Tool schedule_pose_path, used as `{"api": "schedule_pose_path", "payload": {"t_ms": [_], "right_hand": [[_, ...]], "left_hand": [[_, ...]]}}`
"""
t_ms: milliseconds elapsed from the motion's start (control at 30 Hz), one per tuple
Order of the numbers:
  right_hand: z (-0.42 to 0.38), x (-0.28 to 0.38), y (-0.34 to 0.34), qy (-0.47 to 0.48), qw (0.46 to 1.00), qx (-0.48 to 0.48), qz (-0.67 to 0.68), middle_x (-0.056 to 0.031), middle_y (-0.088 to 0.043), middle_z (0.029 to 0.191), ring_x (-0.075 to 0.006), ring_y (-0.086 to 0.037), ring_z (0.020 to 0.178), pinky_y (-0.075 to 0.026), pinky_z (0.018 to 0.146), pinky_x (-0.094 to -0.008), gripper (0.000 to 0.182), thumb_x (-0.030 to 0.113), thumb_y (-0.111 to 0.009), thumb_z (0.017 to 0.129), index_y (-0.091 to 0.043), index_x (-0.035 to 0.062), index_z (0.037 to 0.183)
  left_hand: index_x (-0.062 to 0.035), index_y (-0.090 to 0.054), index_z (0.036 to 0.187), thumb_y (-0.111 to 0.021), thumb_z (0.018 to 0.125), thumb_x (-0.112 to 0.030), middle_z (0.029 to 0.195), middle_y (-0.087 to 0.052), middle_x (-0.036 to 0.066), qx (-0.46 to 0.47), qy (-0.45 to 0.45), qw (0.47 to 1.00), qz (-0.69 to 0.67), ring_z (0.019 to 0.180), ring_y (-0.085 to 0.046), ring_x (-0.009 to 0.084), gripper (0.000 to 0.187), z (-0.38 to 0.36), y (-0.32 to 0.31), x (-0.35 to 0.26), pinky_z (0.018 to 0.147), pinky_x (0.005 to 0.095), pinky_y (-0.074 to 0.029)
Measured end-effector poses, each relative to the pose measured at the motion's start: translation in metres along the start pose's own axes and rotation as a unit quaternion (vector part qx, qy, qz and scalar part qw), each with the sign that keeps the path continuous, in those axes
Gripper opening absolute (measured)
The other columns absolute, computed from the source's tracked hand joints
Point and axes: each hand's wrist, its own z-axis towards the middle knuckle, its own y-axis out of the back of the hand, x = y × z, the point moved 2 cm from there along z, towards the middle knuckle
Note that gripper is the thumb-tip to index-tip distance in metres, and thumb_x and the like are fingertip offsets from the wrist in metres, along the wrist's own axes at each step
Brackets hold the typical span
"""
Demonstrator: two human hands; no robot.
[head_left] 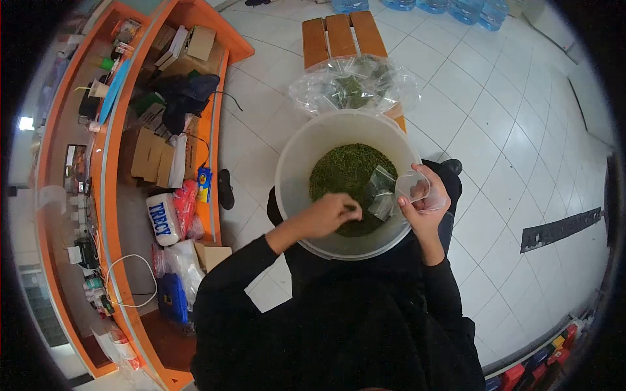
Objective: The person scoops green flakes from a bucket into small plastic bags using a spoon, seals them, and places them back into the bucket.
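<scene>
A large whitish plastic bucket (290, 189) rests at my lap, with dried green herb (349, 168) heaped inside. Over the bucket's near left part, my left hand (331, 214) has its fingers curled together; whatever they hold, if anything, is hidden. At the bucket's right rim, my right hand (430, 203) grips a small clear plastic bag (412, 185) with its mouth spread round. Small clear bags (382, 186) lie on the herb along the inner right wall, some with green stuff in them.
Beyond the bucket, a big clear bag (355, 88) of small filled packets lies on a slatted wooden bench (339, 39). An orange shelf unit (212, 150) with boxes and packages stands to the left. Large water bottles (466, 12) stand at the back.
</scene>
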Motion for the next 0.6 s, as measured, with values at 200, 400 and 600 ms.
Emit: {"api": "schedule_pose_path", "payload": {"t_ms": [200,400,600], "right_hand": [[-0.003,-0.001,0.002,0.007,0.999,0.02,-0.033,0.0002,-0.055,0.074,-0.0001,-0.035,0.05,-0.029,0.046,-0.0146,0.051,0.006,-0.073,0.058,-0.052,0.0004,0.104],[-0.003,0.002,-0.003,0.001,0.999,0.034,0.008,-0.0098,-0.055,0.101,-0.0074,-0.049,0.074,-0.041,0.065,-0.0197,0.052,0.0,-0.072,0.06,-0.049,-0.0027,0.107],[-0.001,0.004,-0.009,0.008,0.998,0.045,0.038,-0.0124,-0.052,0.107,-0.0168,-0.051,0.095,-0.042,0.082,-0.0288,0.053,-0.005,-0.07,0.06,-0.047,-0.0051,0.108]], "left_hand": [[0.0019,-0.055,0.082,-0.045,0.086,-0.018,0.081,-0.056,0.009,-0.02,0.008,0.997,-0.073,0.07,-0.059,0.0165,0.022,-0.031,0.01,-0.002,0.065,0.0276,-0.045],[-0.0016,-0.053,0.085,-0.04,0.089,-0.025,0.078,-0.054,0.004,-0.142,0.063,0.96,-0.231,0.069,-0.058,0.0126,0.027,-0.041,0.041,0.018,0.063,0.0233,-0.046],[-0.0032,-0.053,0.082,-0.042,0.089,-0.025,0.077,-0.054,0.004,-0.289,0.023,0.902,-0.321,0.064,-0.057,0.0123,0.026,-0.058,0.054,0.026,0.058,0.0241,-0.047]]}}
